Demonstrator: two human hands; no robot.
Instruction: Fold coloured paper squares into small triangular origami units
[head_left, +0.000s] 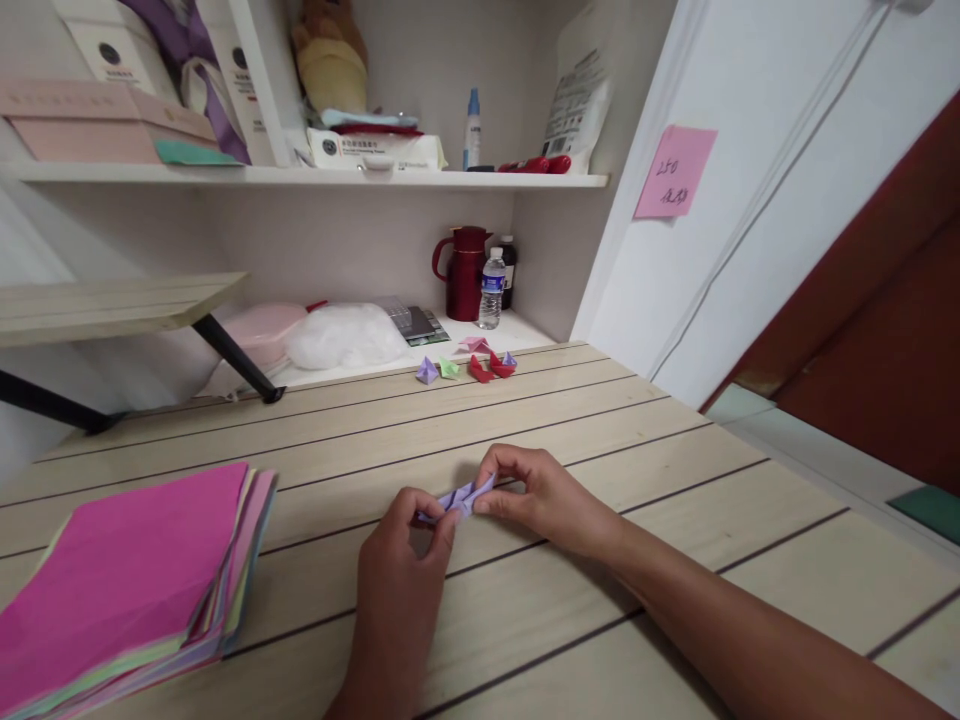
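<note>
A small folded piece of purple paper (459, 497) is held just above the wooden table, stretched between both hands. My left hand (401, 560) pinches its left end between thumb and fingers. At the right end, my right hand (536, 500) grips it the same way, thumb below and forefinger above. Parts of the folds are hidden behind the fingertips. Beyond the hands, near the table's far edge, stand several small folded paper figures: a purple one (427, 371), a green one (448, 369), a pink one (473, 345) and red ones (480, 369).
A stack of coloured paper (135, 570), magenta on top, lies at the left. Behind the table, a red jug (466, 275) and a water bottle (491, 290) stand by a white plastic bag (345, 336). A small raised stand (112, 305) is at the back left.
</note>
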